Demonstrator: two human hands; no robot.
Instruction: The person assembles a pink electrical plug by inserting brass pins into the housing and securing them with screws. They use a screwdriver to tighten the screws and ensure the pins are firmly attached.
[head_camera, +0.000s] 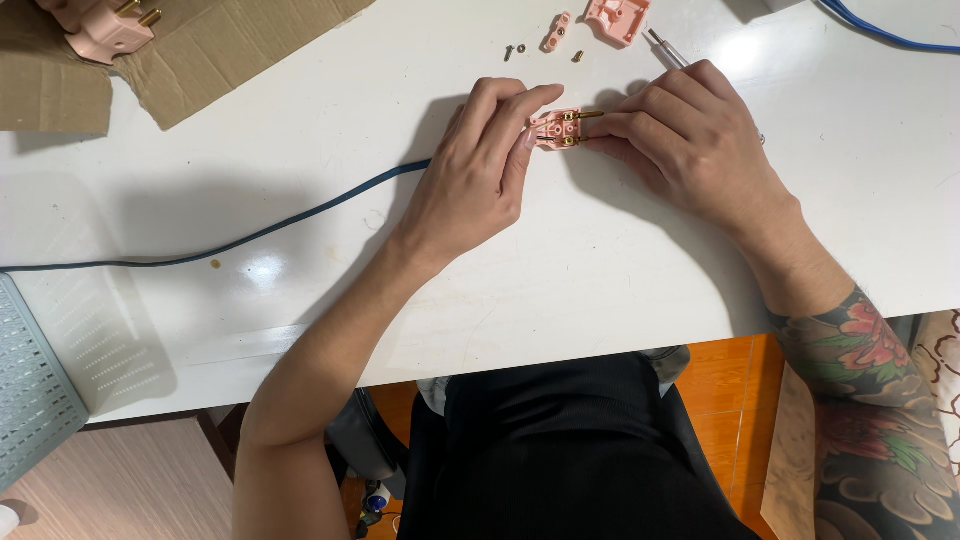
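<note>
head camera, the only view: both hands meet over a white table (620, 270). left hand (478, 170) has its fingers pinched together on the near side of a pink plug base (556, 128), which lies on the table between the two hands, its brass pins pointing right. right hand (690, 140) has fingertips closed on those pins from the other side, and a screwdriver (664, 48) is tucked under that hand, tip toward the far edge.

risks, as i judge them: the plug base is small and held only by fingertips, so a slip could flick it away. loose screws (515, 50) lie bare on the smooth top near the far edge and could roll off if a wrist or the dark blue cable (300, 215) sweeps them. the cable runs under the left wrist and could drag parts along.

count: one plug base in hand, one pink cover (617, 17), one small pink clamp piece (557, 30), about three screws, one screwdriver, one more pink plug (108, 28) on cardboard (200, 50), one dark blue cable, one lighter blue cable (880, 30).
</note>
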